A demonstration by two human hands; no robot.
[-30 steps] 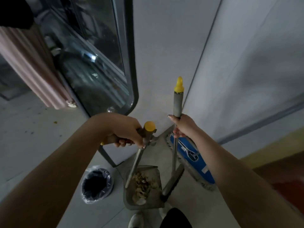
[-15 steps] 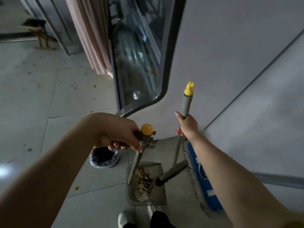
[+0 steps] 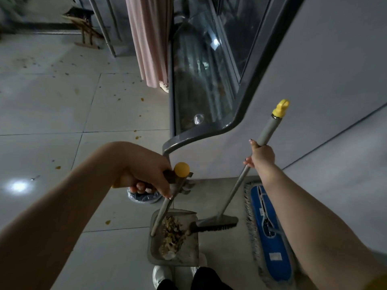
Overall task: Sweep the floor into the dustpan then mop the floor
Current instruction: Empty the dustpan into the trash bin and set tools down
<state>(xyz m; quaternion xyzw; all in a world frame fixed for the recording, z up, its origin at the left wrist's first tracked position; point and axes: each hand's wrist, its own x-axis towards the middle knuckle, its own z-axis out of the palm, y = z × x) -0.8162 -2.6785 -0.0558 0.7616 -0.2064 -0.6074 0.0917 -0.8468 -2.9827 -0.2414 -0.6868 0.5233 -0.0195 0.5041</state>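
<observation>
My left hand (image 3: 146, 174) grips the yellow-capped handle of the grey long-handled dustpan (image 3: 188, 245), which holds a pile of swept debris (image 3: 171, 231). My right hand (image 3: 261, 155) is closed around the grey pole of the broom (image 3: 215, 223), just below its yellow tip. The dark bristle head rests at the dustpan's right edge, touching the debris. A flat blue mop (image 3: 270, 233) with a pale fringe lies on the floor to the right, against the wall.
A bin lined with a dark bag (image 3: 144, 198) sits partly behind my left hand. A glass-fronted cabinet (image 3: 201, 80) and pink curtain (image 3: 148, 38) stand ahead. Small yellow scraps (image 3: 107, 222) dot the tiled floor on the left. My shoes (image 3: 161, 275) show below.
The view has swung left and down, revealing more tiled floor. The broom pole now leans further right, and its head has swung to lie across the dustpan's right edge.
</observation>
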